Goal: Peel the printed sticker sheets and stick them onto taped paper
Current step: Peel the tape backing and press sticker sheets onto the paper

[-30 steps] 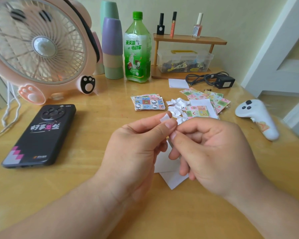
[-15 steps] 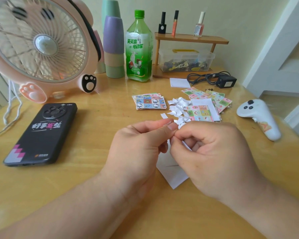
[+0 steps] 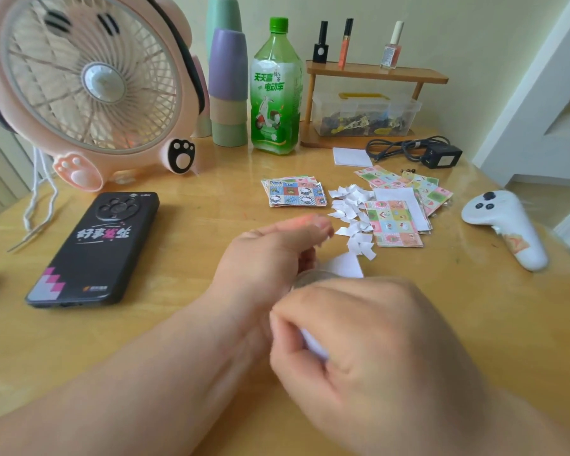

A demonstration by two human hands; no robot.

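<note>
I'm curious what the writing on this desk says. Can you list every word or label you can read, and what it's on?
"天天赢" and "电动车": label of the green bottle.
"好事发生": black phone case.
Small print at the case's lower end: too small to read.
Nail polish bottle label: too small to read.
Sticker sheets: cartoon pictures, no legible words.

The left hand (image 3: pixel 270 258) pinches a small white scrap (image 3: pixel 327 237), blurred. Just beyond that grip, torn white backing bits (image 3: pixel 349 205) and printed sticker sheets (image 3: pixel 394 222) lie on the table (image 3: pixel 178 324). Nearer than the grip, the blurred right hand (image 3: pixel 375 357) curls over white paper (image 3: pixel 346 266); whether it holds the paper is unclear.
</note>
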